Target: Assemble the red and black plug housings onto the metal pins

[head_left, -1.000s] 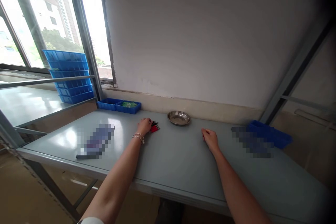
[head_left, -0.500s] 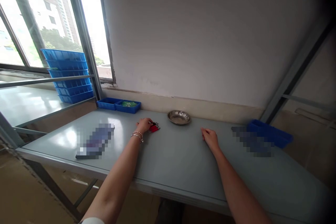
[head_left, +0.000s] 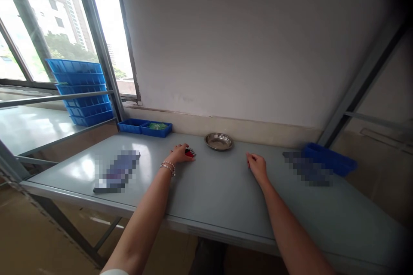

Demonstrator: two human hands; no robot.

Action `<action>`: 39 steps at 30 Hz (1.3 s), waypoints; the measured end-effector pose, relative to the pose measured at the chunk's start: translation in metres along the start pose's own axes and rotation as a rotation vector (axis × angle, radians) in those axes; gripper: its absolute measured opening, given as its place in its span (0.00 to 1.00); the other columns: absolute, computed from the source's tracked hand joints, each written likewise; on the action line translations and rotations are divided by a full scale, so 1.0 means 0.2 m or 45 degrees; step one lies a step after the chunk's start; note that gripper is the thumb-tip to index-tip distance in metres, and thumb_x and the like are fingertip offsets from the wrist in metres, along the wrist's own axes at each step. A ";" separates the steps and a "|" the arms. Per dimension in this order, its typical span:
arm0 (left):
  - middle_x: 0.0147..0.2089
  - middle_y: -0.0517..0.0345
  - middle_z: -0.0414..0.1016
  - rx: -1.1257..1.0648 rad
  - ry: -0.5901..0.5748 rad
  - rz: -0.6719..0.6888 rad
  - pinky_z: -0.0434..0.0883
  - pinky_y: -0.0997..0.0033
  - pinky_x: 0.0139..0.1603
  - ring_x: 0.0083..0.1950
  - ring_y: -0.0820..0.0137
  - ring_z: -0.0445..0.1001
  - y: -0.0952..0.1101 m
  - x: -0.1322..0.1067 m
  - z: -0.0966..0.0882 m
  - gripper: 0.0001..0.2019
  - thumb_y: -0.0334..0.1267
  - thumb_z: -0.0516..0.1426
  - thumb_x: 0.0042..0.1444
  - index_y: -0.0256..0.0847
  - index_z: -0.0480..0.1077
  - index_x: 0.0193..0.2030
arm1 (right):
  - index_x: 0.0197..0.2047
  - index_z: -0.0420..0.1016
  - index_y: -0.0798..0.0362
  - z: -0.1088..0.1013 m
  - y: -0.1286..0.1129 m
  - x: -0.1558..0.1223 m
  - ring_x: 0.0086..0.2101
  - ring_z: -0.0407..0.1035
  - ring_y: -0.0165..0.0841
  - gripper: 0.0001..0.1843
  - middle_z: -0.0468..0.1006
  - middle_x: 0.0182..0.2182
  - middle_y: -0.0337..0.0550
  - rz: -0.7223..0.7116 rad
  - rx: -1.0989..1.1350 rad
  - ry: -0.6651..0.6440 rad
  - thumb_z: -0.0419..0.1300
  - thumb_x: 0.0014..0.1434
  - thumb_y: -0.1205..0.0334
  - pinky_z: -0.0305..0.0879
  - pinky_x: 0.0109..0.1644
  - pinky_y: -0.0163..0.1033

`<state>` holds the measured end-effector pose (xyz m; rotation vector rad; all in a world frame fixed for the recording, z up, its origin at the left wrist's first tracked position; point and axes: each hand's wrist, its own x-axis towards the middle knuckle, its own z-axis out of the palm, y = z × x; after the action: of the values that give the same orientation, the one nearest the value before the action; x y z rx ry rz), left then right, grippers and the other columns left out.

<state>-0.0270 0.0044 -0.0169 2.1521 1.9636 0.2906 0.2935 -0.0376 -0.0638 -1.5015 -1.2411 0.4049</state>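
Note:
Several small red and black pieces with silvery tips [head_left: 190,153] lie in a tight row on the grey table; their exact kind is too small to make out. My left hand [head_left: 179,154], with bracelets at the wrist, is closed around them, thumb on the near side and fingers on the far side. Part of the row is hidden by the hand. To the right, my right hand [head_left: 257,165] rests on the table with its fingers curled in, and nothing shows in it. Between and beyond both hands stands a round, shallow metal dish [head_left: 219,142].
Two blue bins [head_left: 134,126] stand at the back left, one holding green-and-clear items [head_left: 157,126]. Another blue bin [head_left: 329,160] is at the right. Blurred-out flat objects [head_left: 118,172] lie at both sides. Stacked blue bins [head_left: 80,92] stand near the window; a wall rises behind the table.
My left hand has spread its thumb and fingers around the red and black pieces, covering more of them. The right hand stays in place. The view has shifted slightly.

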 end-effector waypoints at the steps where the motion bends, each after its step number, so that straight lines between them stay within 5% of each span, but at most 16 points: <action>1: 0.57 0.44 0.65 0.010 0.001 0.006 0.61 0.57 0.52 0.59 0.53 0.60 0.00 0.00 0.00 0.35 0.53 0.60 0.41 0.44 0.61 0.56 | 0.13 0.58 0.50 0.00 0.00 0.00 0.16 0.57 0.30 0.22 0.61 0.09 0.36 -0.014 -0.002 0.013 0.50 0.47 0.44 0.54 0.26 0.36; 10: 0.56 0.47 0.64 0.048 0.119 0.023 0.60 0.60 0.51 0.58 0.56 0.60 0.02 -0.02 0.00 0.27 0.46 0.58 0.46 0.45 0.62 0.54 | 0.13 0.57 0.50 0.03 -0.03 -0.02 0.16 0.57 0.30 0.23 0.61 0.10 0.36 -0.066 -0.027 0.001 0.49 0.48 0.43 0.53 0.25 0.36; 19: 0.44 0.49 0.71 0.164 0.107 0.132 0.59 0.57 0.47 0.52 0.55 0.63 0.10 -0.04 0.01 0.09 0.39 0.56 0.46 0.42 0.71 0.36 | 0.14 0.56 0.50 0.04 -0.02 -0.02 0.18 0.56 0.29 0.22 0.60 0.12 0.35 -0.159 -0.054 0.005 0.49 0.51 0.45 0.52 0.26 0.35; 28: 0.47 0.50 0.71 0.189 0.080 0.094 0.66 0.67 0.39 0.46 0.62 0.70 0.13 -0.05 0.02 0.11 0.37 0.53 0.49 0.42 0.69 0.40 | 0.14 0.55 0.50 0.05 -0.02 -0.02 0.17 0.55 0.29 0.22 0.60 0.11 0.36 -0.164 -0.084 0.018 0.48 0.52 0.46 0.51 0.25 0.35; 39: 0.45 0.45 0.73 0.201 0.101 -0.016 0.68 0.63 0.38 0.46 0.56 0.72 0.16 -0.10 -0.02 0.09 0.39 0.54 0.49 0.41 0.70 0.38 | 0.14 0.57 0.49 0.07 -0.05 -0.04 0.18 0.55 0.29 0.23 0.61 0.11 0.36 -0.154 -0.065 -0.071 0.48 0.52 0.44 0.52 0.25 0.35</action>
<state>0.0011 -0.0176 -0.0033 2.2555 2.1079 0.2293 0.2735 -0.0391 -0.0628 -1.4580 -1.3877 0.3394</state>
